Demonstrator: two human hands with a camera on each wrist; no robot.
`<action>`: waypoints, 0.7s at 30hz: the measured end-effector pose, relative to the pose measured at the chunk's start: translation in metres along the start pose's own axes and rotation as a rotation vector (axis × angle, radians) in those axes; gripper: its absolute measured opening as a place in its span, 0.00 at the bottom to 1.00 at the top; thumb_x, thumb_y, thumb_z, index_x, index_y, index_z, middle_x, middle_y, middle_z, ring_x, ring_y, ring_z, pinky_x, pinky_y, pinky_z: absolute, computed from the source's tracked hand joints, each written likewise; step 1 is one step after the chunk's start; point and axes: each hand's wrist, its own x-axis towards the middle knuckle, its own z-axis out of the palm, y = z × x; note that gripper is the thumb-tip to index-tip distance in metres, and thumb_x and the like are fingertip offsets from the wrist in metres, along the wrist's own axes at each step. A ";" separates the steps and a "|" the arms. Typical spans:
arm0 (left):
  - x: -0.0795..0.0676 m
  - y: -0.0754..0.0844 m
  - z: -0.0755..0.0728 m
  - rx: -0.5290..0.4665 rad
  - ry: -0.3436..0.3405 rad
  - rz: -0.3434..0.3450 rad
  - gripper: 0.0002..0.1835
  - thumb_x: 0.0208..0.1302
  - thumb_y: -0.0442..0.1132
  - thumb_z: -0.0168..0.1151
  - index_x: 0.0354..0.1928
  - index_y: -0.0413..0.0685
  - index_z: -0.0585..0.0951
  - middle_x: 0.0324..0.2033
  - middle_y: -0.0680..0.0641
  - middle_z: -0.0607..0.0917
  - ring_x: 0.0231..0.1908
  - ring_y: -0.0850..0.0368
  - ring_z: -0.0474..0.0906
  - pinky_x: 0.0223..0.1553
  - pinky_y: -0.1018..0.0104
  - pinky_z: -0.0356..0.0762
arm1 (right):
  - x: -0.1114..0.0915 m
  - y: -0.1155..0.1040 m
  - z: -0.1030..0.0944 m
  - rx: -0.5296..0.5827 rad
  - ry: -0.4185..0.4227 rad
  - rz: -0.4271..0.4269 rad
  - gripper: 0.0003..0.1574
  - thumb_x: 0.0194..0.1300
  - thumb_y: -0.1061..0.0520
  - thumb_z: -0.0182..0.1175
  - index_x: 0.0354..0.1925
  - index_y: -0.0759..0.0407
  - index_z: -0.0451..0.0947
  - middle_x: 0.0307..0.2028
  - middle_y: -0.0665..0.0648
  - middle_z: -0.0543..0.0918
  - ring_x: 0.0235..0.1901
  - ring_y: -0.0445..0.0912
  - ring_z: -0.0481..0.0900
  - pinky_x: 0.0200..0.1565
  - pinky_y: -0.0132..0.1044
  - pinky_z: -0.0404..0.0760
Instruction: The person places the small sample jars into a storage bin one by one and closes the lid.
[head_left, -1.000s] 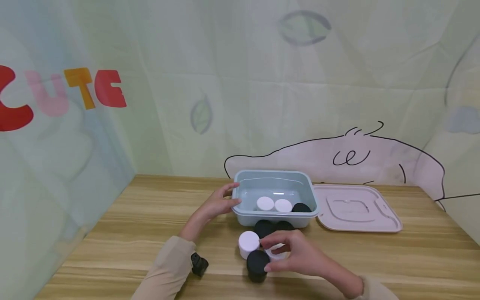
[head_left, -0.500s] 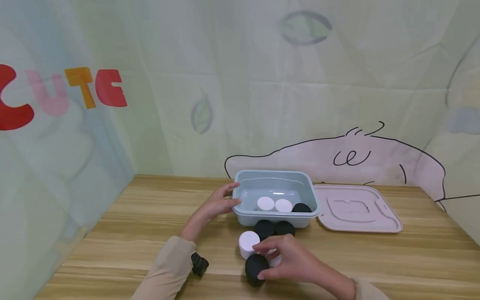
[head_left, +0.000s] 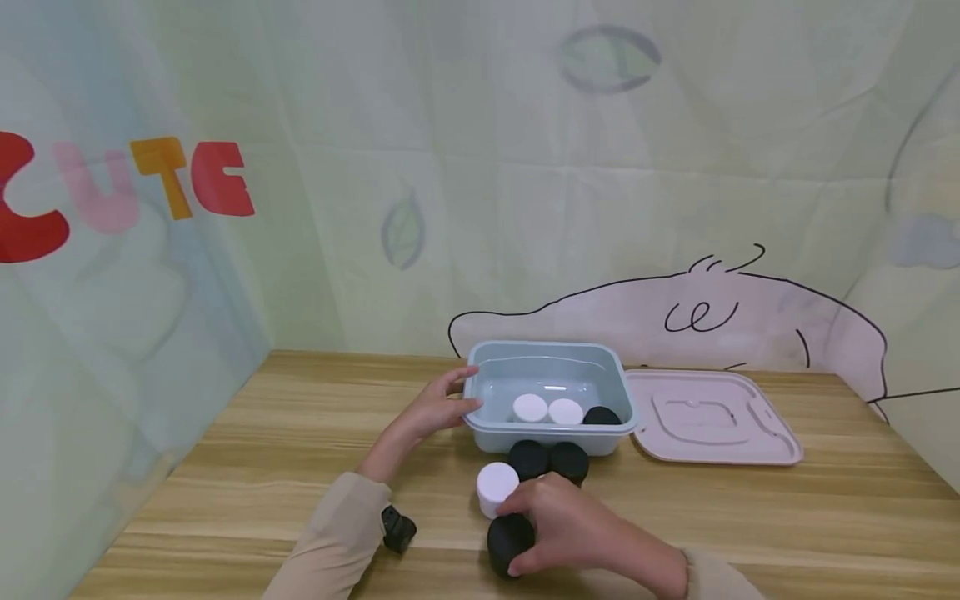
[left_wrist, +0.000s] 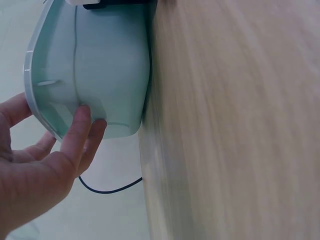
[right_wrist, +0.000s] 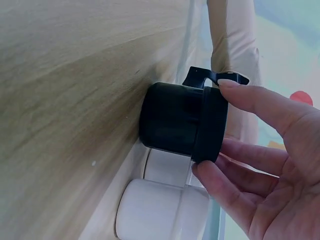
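With thumb and fingertips my right hand [head_left: 570,525] pinches a black screw-top jar [head_left: 511,540] around its lid, low over the table. In the right wrist view this jar [right_wrist: 170,117] is close to the wood surface. Two white jars stand beside it there, the nearer white jar [right_wrist: 152,210] in plain view. My left hand [head_left: 432,406] grips the left end of a light blue plastic box [head_left: 510,439], fingers on both sides of its wall. Inside the box are white jars [head_left: 529,407] and a black jar [head_left: 602,416].
Two black jars [head_left: 528,460] stand against the box's front. A white jar [head_left: 497,485] stands left of the right hand, which hides another. Right of the box lies a pale pink lid [head_left: 720,421]. A printed curtain [head_left: 360,250] hangs behind the table.
My right hand has closed in on the black jar and moved slightly left and toward me, the jar shifting and tilting with it. The left hand stays at the box.
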 end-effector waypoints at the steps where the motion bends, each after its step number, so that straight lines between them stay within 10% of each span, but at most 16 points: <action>1: 0.000 0.000 0.000 -0.003 -0.002 0.000 0.29 0.62 0.31 0.55 0.65 0.42 0.61 0.60 0.30 0.63 0.51 0.44 0.72 0.48 0.57 0.76 | 0.000 0.000 0.000 -0.005 -0.002 -0.001 0.25 0.38 0.50 0.74 0.38 0.57 0.83 0.35 0.47 0.83 0.35 0.32 0.75 0.37 0.23 0.74; 21: 0.000 -0.001 -0.001 -0.014 -0.016 0.016 0.30 0.61 0.31 0.56 0.65 0.40 0.61 0.60 0.28 0.62 0.50 0.43 0.72 0.47 0.57 0.77 | 0.002 0.020 -0.046 0.404 0.244 -0.021 0.24 0.46 0.59 0.70 0.44 0.66 0.79 0.43 0.59 0.79 0.39 0.43 0.78 0.37 0.29 0.80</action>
